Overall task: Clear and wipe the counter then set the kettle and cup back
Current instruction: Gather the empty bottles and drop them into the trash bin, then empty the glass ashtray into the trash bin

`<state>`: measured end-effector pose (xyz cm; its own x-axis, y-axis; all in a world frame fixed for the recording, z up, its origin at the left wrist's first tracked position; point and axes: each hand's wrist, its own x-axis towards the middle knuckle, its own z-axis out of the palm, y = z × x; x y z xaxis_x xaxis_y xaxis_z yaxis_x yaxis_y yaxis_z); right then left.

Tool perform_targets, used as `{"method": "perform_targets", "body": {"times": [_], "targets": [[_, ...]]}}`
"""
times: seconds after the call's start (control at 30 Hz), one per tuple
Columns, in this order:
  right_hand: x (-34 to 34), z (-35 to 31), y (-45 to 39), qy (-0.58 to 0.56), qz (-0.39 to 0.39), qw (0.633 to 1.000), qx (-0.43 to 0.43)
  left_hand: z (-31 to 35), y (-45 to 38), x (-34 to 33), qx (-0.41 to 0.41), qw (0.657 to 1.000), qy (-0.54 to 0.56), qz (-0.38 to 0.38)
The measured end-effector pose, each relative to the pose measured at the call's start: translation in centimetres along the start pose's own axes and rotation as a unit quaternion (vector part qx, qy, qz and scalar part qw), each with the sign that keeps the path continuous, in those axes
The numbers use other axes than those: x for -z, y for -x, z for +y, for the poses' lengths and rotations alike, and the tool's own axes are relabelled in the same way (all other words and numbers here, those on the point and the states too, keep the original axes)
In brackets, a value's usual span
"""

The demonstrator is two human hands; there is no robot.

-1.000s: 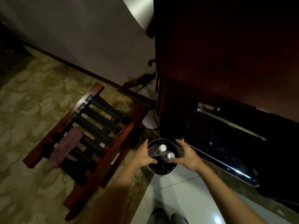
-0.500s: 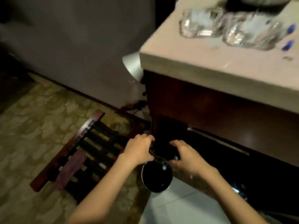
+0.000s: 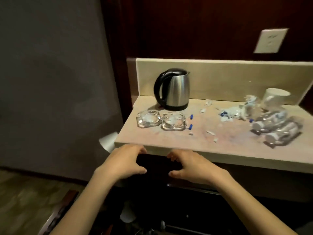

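A steel kettle [image 3: 172, 89] with a black handle stands at the back left of the beige counter [image 3: 169, 139]. A white cup [image 3: 275, 97] sits at the back right, partly behind crumpled clear plastic. Several empty plastic bottles [image 3: 274, 128] lie at the right, with torn paper scraps [image 3: 228, 113] strewn across the middle. My left hand [image 3: 123, 163] and my right hand [image 3: 191, 165] hover just below the counter's front edge. Their fingers are loosely curved toward each other and hold nothing that I can see.
Two glass ashtrays [image 3: 148, 118] [image 3: 173, 122] sit side by side in front of the kettle, with two blue caps [image 3: 191, 122] beside them. A wall socket [image 3: 269, 40] is above the backsplash. A grey wall stands to the left. A wooden rack [image 3: 57, 216] lies on the floor.
The view rose from the floor bin to the counter top. Both hands let go of the bottles into the bin and came up to the counter's front edge.
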<state>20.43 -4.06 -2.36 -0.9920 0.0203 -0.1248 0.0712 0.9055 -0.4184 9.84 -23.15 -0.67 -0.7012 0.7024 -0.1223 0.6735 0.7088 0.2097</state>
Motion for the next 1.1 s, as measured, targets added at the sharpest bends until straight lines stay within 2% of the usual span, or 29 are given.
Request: {"method": "perform_targets", "body": {"times": [0.27,0.47,0.67,0.9,1.1], "targets": [[7.0,5.6,4.4,0.011,0.08,0.994,-0.076,8.4,-6.6,2.9,-0.074,0.997,-0.03,0.006],[9.7,11.2,3.6,0.01,0.081,0.992,-0.092,12.1,-12.7,2.8,-0.063,0.997,-0.04,-0.027],[11.5,13.3,-2.4,0.023,0.051,0.997,-0.048,11.7,-15.9,2.9,0.0,1.0,-0.024,-0.014],[10.4,12.1,-9.7,0.018,0.028,0.999,-0.012,5.5,-17.1,4.0,0.095,0.995,-0.029,-0.003],[9.4,12.3,-13.9,-0.007,0.041,0.994,-0.101,2.8,-20.0,3.3,0.128,0.991,0.032,0.009]]}}
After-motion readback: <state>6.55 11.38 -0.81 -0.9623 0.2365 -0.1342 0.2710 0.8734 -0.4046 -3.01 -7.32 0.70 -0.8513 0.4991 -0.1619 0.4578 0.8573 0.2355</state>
